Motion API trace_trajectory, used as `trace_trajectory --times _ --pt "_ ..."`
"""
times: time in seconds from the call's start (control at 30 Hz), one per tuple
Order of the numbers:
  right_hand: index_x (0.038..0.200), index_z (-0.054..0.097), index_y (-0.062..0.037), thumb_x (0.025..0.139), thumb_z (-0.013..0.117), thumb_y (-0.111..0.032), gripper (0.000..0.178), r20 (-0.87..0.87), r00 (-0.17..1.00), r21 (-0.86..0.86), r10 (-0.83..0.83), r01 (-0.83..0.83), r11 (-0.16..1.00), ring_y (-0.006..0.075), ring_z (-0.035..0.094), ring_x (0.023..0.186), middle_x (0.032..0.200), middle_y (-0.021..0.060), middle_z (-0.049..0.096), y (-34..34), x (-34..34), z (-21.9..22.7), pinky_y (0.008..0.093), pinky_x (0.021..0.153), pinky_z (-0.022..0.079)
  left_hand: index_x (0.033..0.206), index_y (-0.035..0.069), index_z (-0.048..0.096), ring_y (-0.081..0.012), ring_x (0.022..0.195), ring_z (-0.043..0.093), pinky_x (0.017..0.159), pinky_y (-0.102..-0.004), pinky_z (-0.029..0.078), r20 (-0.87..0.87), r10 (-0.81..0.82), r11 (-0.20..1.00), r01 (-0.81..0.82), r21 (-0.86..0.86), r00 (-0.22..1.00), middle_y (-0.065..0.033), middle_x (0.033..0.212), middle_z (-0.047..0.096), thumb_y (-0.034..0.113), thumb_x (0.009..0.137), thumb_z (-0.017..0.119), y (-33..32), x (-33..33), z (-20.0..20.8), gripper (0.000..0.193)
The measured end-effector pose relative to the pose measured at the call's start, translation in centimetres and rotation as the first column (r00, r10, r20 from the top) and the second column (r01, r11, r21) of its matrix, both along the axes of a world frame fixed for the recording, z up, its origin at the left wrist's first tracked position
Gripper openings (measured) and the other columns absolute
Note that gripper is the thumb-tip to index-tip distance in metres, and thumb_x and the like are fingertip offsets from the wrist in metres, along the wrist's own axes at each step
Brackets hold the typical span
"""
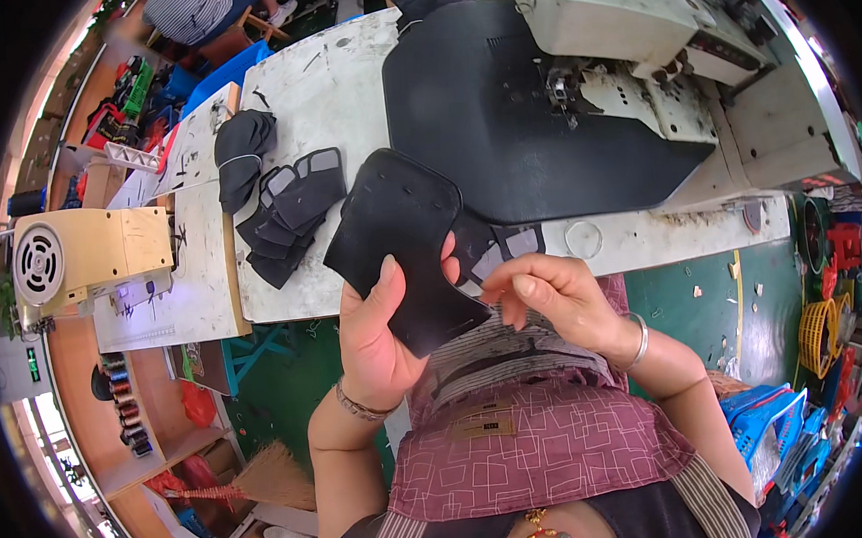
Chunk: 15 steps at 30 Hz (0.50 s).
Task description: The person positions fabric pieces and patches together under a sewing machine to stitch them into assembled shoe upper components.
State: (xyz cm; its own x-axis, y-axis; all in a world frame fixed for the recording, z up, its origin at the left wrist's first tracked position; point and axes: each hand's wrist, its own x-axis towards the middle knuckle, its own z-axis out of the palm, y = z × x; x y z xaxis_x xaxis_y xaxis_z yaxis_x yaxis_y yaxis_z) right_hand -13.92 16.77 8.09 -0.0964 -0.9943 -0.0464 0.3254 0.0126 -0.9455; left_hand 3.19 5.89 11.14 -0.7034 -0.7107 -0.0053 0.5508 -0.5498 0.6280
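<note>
My left hand [374, 334] grips a black, curved panel of leather-like material [404, 212], thumb on top and fingers behind it. The panel is tilted up in front of my apron, a few small marks showing on its surface. Close by its lower right edge, my right hand [577, 301] has its fingers curled together. Whether they pinch a thread or the panel's edge, I cannot make out. Several black pieces with grey patches [298, 200] lie fanned on the worktable to the left. More patched pieces [518, 241] lie partly hidden behind the panel.
A sewing machine [622, 20] stands at the far right, with a large black sheet [503, 160] under it. A tied black bundle [243, 152] rests on the white worktable [336, 71]. Another sewing machine [94, 255] is at left. A person [189, 15] sits beyond.
</note>
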Motion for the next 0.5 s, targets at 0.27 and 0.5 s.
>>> trace_trajectory --times 0.27,0.5 --pt "0.097 0.058 -0.0048 0.1 0.056 -0.021 0.017 0.589 0.808 0.114 -0.023 -0.055 0.992 0.0074 0.054 0.064 0.077 -0.0006 0.055 0.6 2.6 -1.5 0.0246 0.056 0.046 0.129 -0.004 0.051 -0.0273 0.107 0.065 0.095 -0.0392 0.052 -0.024 0.09 0.856 -0.09 -0.509 0.996 -0.0223 0.121 0.063 0.013 0.103 0.048 3.2 0.4 -2.3 0.032" --pt "0.085 0.051 -0.0079 0.095 0.058 -0.015 0.014 0.588 0.789 0.342 -0.18 -0.04 0.939 0.0064 0.05 0.066 0.076 -0.0014 0.051 2.2 4.3 -1.6 0.0242 0.065 0.049 0.119 -0.003 0.059 -0.041 0.104 0.067 0.093 -0.0482 0.052 -0.019 0.031 0.494 -0.032 -0.869 0.999 -0.0284 0.118 0.064 0.026 0.099 0.057 3.0 1.4 -5.6 0.035"
